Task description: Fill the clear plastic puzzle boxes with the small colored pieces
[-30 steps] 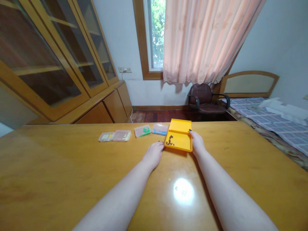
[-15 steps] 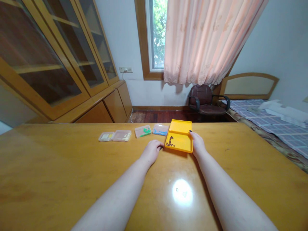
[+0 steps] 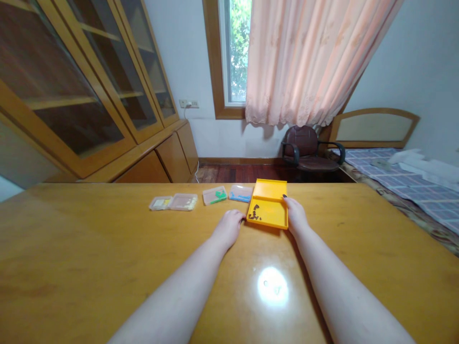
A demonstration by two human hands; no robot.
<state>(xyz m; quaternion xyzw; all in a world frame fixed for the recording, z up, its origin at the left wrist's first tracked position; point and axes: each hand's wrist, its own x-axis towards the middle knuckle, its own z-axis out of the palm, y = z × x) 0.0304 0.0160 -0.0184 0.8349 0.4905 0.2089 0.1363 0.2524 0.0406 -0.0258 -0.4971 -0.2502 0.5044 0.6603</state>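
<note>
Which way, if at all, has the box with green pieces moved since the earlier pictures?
No: against the far edge of the table, the box with green pieces shows no visible shift.

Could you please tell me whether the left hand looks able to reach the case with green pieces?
Probably yes: the left hand lies just nearer the camera than the case, and nothing visible stands between them.

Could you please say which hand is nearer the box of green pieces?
Left: the left hand is in front of the box of green pieces, slightly right; the right hand is farther right, gripping the yellow box.
</note>
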